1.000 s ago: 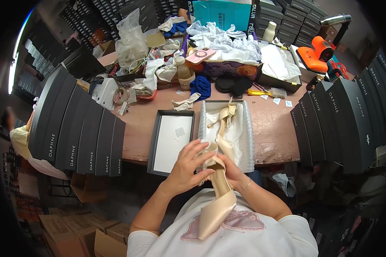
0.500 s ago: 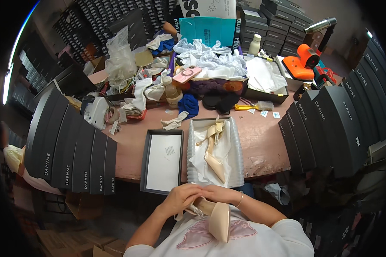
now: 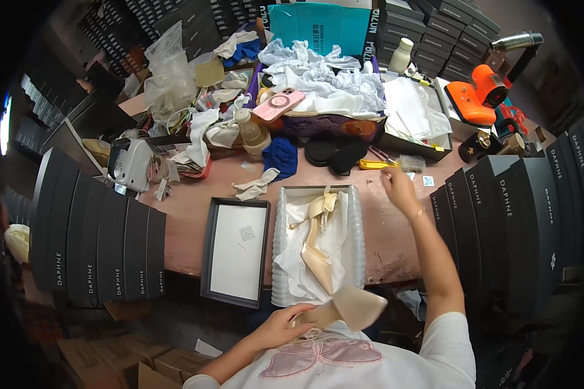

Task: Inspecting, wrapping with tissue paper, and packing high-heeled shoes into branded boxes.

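Head view: left hand (image 3: 281, 327) was clamped on the rear of a beige shoe (image 3: 360, 309), held before the white shirt (image 3: 331, 369), long axis crosswise, toe rightward. Right hand (image 3: 401, 191), farther from it, hung over the tabletop (image 3: 396, 249) just beside a yellow-handled tool (image 3: 373, 165); fingers curled, contents couldn't be told. Beyond the held shoe, an open box (image 3: 358, 240) contained a second shoe (image 3: 316, 256), toe nearest the person; dark boxes (image 3: 97, 227) flanked both sides.
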Tool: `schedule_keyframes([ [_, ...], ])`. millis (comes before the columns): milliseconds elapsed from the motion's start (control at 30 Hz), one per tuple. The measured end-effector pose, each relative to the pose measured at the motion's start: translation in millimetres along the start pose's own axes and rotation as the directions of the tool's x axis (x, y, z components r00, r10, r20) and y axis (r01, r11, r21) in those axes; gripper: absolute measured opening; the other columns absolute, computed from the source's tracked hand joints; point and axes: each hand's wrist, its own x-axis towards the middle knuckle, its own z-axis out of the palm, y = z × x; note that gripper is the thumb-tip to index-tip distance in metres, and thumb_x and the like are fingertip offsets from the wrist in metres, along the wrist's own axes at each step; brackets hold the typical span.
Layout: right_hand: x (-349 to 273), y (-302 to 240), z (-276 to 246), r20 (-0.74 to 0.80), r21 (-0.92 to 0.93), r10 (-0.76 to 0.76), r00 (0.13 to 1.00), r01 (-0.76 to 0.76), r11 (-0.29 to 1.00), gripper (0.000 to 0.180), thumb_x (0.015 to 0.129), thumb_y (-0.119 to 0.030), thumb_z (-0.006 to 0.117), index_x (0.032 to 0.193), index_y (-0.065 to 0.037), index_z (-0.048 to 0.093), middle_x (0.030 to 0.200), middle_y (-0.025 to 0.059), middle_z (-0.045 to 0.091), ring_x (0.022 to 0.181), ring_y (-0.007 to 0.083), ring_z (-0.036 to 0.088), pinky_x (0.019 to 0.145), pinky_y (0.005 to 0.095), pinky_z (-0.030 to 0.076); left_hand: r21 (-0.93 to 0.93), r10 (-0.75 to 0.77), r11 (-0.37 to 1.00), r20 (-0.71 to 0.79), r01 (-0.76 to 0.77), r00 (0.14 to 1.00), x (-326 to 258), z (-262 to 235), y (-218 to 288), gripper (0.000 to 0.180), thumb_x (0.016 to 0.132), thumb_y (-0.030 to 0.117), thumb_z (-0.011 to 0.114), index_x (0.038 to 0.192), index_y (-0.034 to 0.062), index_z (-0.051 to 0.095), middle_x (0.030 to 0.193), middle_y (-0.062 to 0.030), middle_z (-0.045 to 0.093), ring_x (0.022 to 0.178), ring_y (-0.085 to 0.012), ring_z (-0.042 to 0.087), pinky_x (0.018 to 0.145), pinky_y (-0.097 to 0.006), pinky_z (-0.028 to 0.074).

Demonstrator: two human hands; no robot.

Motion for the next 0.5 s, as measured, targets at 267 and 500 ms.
schedule_keyframes([
  [267,98.2,96.3,65.2,0.12,-0.6,0.002,0.993,0.071,0.797,0.017,0.084,-0.016,0.056,0.098,-0.006,0.058,0.094,0.0198,0.063,0.082,0.0383,0.065,0.072,0.0464,0.054,0.062,-0.125,0.991,0.037,0.123,0.991,26.0,-10.6,21.3,0.043,0.086,0.018,0.058,0.125,0.0,0.054,0.115,-0.0186,0.062,0.104,-0.0268,0.062,0.09,-0.033,0.047],
  [500,49.0,21.7,-11.2,0.053,-0.084,-0.014,0.998,0.018,0.996,0.012,0.083,-0.011,0.061,0.091,-0.002,0.057,0.08,0.011,0.063,0.064,0.0256,0.063,0.058,0.0366,0.053,-0.143,-0.164,0.973,0.124,0.181,0.979,24.0,2.1,18.4,0.044,0.091,0.011,0.056,0.133,-0.0009,0.05,0.116,-0.0106,0.058,0.099,-0.0118,0.057,0.085,-0.027,0.045],
])
